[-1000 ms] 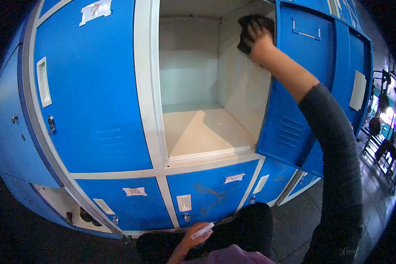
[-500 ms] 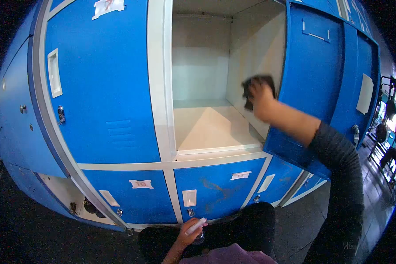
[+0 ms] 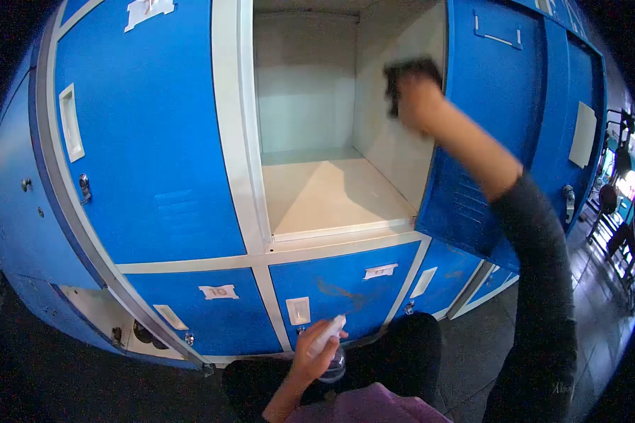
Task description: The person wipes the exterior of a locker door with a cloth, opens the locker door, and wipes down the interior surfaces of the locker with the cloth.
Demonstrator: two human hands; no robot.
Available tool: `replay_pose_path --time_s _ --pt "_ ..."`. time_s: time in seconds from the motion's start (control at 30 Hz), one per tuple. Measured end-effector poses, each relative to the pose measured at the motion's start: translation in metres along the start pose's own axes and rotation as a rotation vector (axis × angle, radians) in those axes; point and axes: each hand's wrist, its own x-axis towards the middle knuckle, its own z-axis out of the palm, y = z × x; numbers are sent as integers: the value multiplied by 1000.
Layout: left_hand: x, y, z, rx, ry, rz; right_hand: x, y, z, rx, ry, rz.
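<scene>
In the head view, the only one, the right hand [image 3: 421, 106] has come back up inside the open locker [image 3: 303, 84]: half a second ago it was lower along the side wall [image 3: 395, 155], and now it is at the upper part, not quite as high as a second ago. That suggests the dark cloth [image 3: 401, 81] is being worked up and down over that wall rather than carried away from it. The cloth lies directly under the right hand, bunched around the fingers and showing beyond them toward the locker's inside; the hand has hold of it, though blur hides how the fingers are curled and whether the cloth presses on the wall throughout. The forearm reaches in just beside the open door [image 3: 501, 92], which stands swung out to the right. Low down, the left hand [image 3: 316, 356] is clamped around a bottle [image 3: 335, 366] with a white top [image 3: 329, 333]; it has risen a little, and more of the clear body shows below the fingers. The bottle is above the dark-clad legs [image 3: 402, 345], in front of the closed lower door [image 3: 339, 282], and well apart from the cloth.
</scene>
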Motion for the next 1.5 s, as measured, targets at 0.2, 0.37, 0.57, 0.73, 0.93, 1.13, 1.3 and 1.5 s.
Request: replay_pose_path --time_s 0.2,0.37,0.57,0.73,0.93,1.13,1.3,1.5 --pt "40 75 -10 -27 -19 142 -96 -78 38 312 -60 -338" --pt "79 154 -21 -192 -12 235 -157 -64 39 773 365 -375" --pt "141 220 -12 52 159 301 -201 -66 63 1182 394 -431" --pt "175 228 -10 -27 295 223 -213 -67 81 1344 374 -482" --pt "188 229 -18 44 251 176 -222 -68 87 1577 281 -517" --pt "184 225 -20 -38 203 104 -230 -77 94 1836 86 -459" --pt "168 211 -35 29 127 142 -240 -94 125 2568 74 -126" --pt "112 152 -36 -175 -185 189 -222 -28 80 3094 910 -181"
